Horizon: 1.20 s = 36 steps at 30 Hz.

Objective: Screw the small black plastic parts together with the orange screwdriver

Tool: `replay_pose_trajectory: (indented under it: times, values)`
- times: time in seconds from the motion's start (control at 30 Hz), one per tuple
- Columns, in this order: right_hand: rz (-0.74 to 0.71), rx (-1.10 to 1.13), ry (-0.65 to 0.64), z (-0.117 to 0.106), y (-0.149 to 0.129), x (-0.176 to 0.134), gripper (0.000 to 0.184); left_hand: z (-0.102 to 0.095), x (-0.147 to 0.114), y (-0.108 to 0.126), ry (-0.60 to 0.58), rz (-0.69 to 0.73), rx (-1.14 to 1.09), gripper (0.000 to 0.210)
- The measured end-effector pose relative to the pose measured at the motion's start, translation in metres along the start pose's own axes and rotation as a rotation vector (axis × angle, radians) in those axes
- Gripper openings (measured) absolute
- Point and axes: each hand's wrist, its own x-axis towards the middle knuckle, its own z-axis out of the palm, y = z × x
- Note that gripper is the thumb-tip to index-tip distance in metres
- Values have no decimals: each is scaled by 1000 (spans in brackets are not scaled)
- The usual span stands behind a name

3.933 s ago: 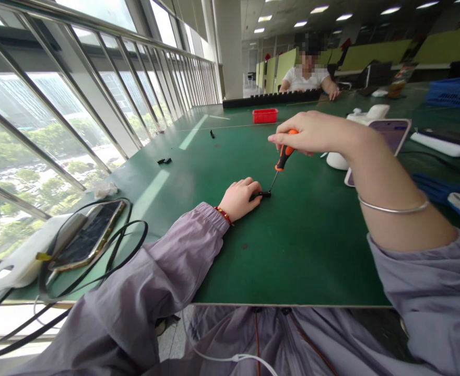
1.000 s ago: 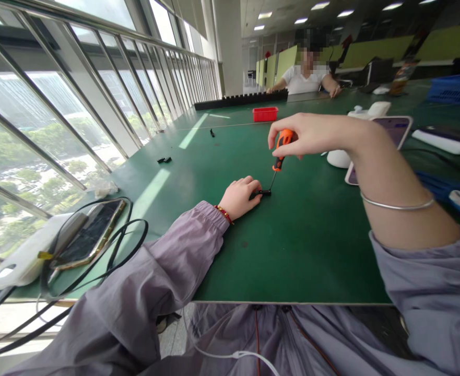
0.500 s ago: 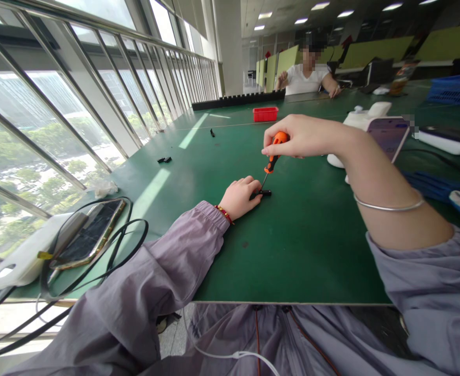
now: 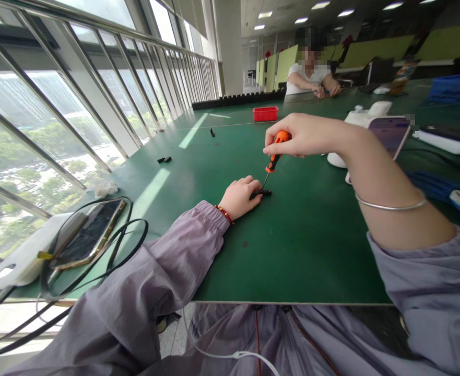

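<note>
On the green table, my left hand pinches a small black part against the surface. Only the right end of that part shows; the rest lies under my fingers, so its kind is unclear. My right hand is closed around the top of an orange and black screwdriver. The screwdriver leans slightly, its thin shaft pointing down to the black part beside my left fingertips. Where exactly the tip sits is hidden by those fingers.
Small black pieces lie farther left. Beyond are a red bin and a long black rack. A phone on a white stand is at right, a cabled phone at left. A person sits opposite.
My right hand and the screwdriver handle have shifted very slightly to the right. My left hand stays put. The person opposite has lowered one hand to the table, beside the other.
</note>
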Motion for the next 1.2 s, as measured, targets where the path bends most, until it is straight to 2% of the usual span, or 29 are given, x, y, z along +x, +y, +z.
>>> replay_pose_trajectory:
  times: [0.3,0.47,0.67,0.77,0.87,0.97,1.13,1.2]
  values:
    - [4,8,-6,0,-2,-1,28,0,0,1,14,0,-18,17]
    - [6,20,-9,2,-5,1,37,4,2,-7,10,-76,-262,15]
    - [26,-34,67,2,-14,6,21,8,6,-14,-3,-140,-431,14]
    - [23,-45,-5,-1,-16,10,19,7,6,-13,1,-139,-442,14]
    - [92,-39,-75,-4,-17,15,32,6,6,-12,0,-137,-441,14]
    - [154,-34,-54,-6,-17,18,44,6,6,-10,-7,-141,-440,13]
    - [76,-50,-34,-8,-12,14,25,6,6,-10,-1,-140,-427,13]
    - [52,-67,-10,-8,-11,13,23,6,5,-11,-1,-138,-417,13]
